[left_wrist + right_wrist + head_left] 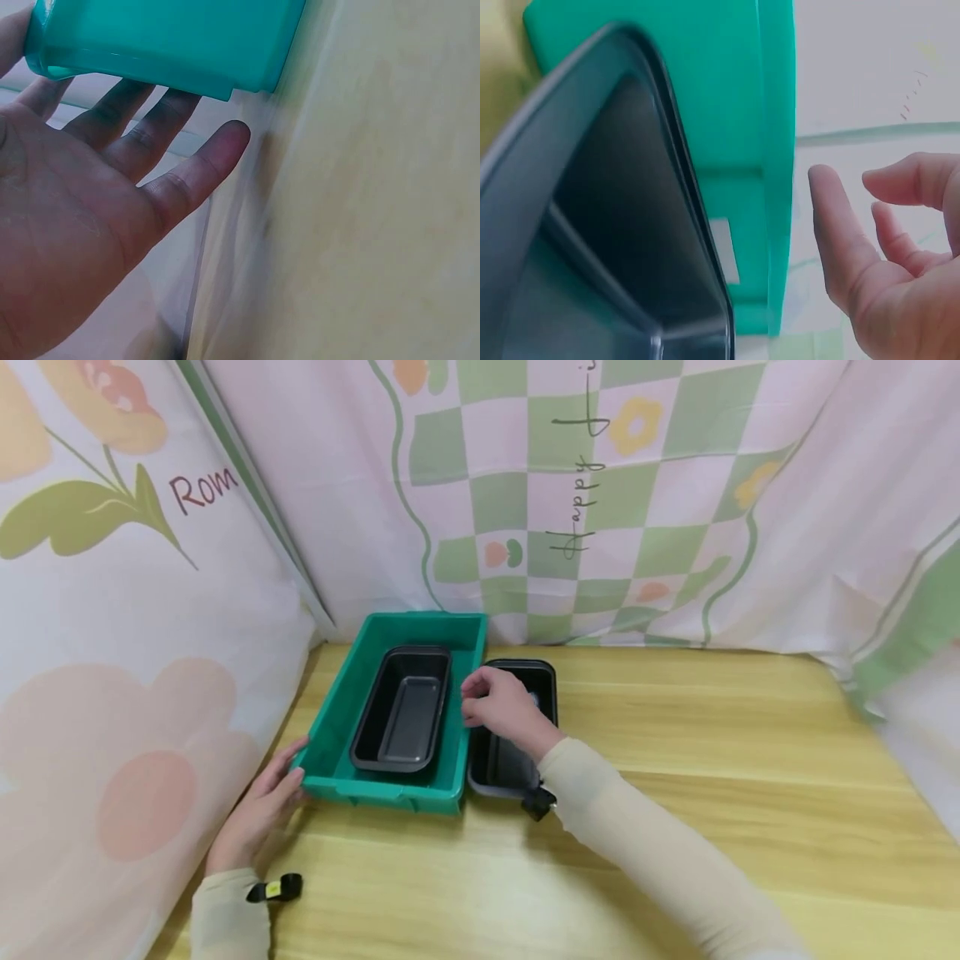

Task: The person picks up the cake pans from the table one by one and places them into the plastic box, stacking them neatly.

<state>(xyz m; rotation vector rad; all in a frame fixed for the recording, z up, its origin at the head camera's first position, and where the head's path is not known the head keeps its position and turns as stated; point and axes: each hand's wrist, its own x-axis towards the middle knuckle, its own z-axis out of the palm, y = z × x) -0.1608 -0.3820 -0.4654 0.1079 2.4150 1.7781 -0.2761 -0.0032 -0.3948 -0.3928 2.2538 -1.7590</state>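
A green rectangular plastic tray (337, 791) stands at the centre-left of the head frame on the light wood-grain worktop (712, 735), with a black oblong loaf-shaped pan (410, 718) sitting inside it, showing bare at its bottom. Just right of the tray, a second black oblong pan (504, 767) stands on the worktop; a small pale-blue patch (534, 698) in it is mostly hidden by the wrist. The left hand (258, 817) rests on the tray's near left corner, its fingers spread and almost straight along the outside, the thumb by the rim. The right hand (501, 703) hangs over the second pan beside the tray's right rim, fingers loosely bent with a gap to the thumb — nothing shows in them. The tray looks light and stiff, likely smooth enough to slide when nudged, and is best taken by its rim on opposite sides. The pans seem rigid and thin-walled, probably light and rather slick — the raised rim offers the surest hold, fingers outside and thumb inside.
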